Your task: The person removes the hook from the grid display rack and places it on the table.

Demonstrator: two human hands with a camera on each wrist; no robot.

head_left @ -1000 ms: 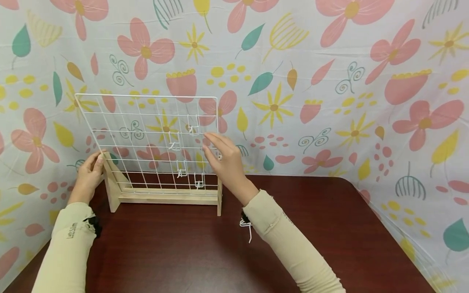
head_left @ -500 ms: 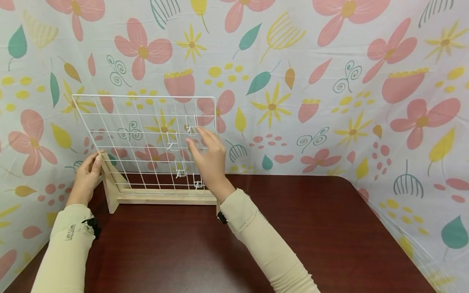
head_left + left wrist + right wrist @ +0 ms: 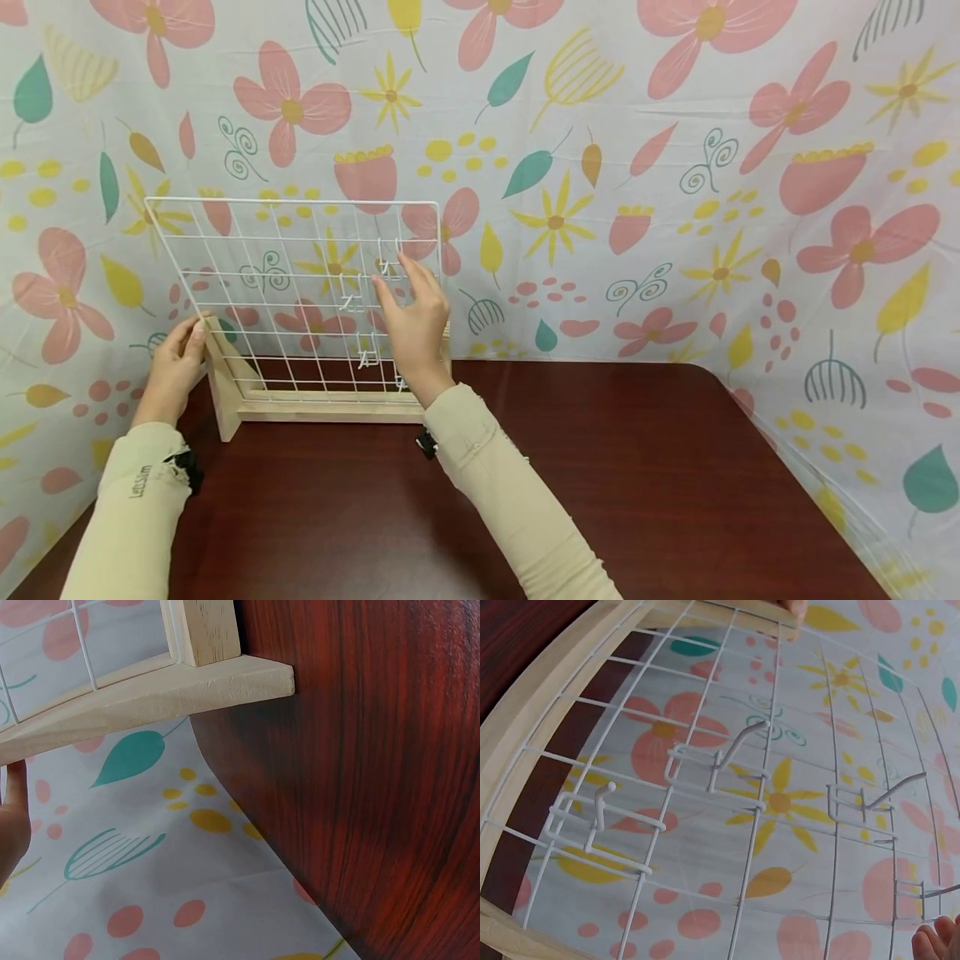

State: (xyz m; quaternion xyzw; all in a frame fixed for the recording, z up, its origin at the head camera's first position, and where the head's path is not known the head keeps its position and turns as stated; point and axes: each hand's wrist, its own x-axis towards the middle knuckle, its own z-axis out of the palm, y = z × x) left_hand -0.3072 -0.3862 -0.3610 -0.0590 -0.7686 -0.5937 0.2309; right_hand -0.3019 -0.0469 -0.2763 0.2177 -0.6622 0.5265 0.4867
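Note:
A white wire grid panel [image 3: 292, 200] stands tilted in a pale wooden stand [image 3: 330, 413]. My left hand [image 3: 174, 367] grips the top of the stand's left side piece [image 3: 217, 686], thumb in front. In the left wrist view only part of that hand [image 3: 13, 825] shows. White double-wire hooks hang on the grid's right half: a top hook [image 3: 386, 267], a second [image 3: 348, 302], a third [image 3: 365, 358] and a low one [image 3: 401, 382]. My right hand [image 3: 420, 325] is at the top hook, thumb and index finger apart. Its fingertips [image 3: 937, 941] are just beside the hook.
The stand sits on a dark red-brown table [image 3: 600, 467], near its back edge. A floral cloth [image 3: 570, 125] hangs close behind the grid and along both sides. The right forearm [image 3: 510, 500] crosses over the front of the table.
My right hand has moved left from the grid's right edge to the top hook. The forearm now covers where a white wire piece showed. The left hand keeps its grip; the hooks stay put.

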